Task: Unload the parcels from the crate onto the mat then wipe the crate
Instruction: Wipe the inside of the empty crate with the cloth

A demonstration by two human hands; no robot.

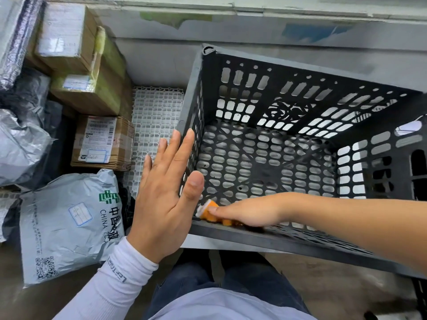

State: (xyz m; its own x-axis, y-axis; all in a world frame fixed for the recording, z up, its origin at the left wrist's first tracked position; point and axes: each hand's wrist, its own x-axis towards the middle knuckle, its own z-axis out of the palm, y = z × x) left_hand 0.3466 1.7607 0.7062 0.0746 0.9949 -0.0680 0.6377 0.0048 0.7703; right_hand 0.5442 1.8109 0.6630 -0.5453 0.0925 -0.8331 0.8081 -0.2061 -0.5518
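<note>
Right hand (249, 213) grip presses orange cloth (211, 212) inside crate (254, 236); left hand (164, 197) flat, released.

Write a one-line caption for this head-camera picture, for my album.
Left hand steadies the emptied black crate while the right hand wipes inside it with an orange cloth, parcels alongside.
</note>
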